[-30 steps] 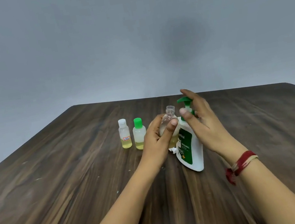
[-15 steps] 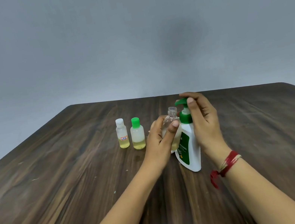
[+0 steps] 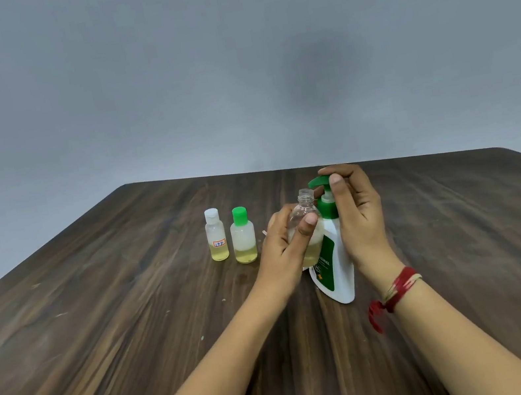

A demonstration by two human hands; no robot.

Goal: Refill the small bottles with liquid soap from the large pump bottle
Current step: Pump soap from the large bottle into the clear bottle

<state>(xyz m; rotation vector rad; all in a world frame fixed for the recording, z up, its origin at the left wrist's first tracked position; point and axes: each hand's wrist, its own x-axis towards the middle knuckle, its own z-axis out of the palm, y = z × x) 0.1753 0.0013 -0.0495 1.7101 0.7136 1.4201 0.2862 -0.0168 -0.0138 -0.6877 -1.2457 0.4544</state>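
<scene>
On the table (image 3: 135,324), the pump bottle (image 3: 338,274) stands with the right hand (image 3: 358,215) curled over its green head. The left hand (image 3: 282,249) grips the uncapped small bottle (image 3: 307,211), mouth at the spout and only partly full. The green-capped bottle (image 3: 243,240) and white-capped bottle (image 3: 216,239) stand nearby, low on soap and likely unfilled.

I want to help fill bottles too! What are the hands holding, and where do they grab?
The left hand grips the open small bottle round its middle. The right hand curls over the green top of the pump bottle.
</scene>
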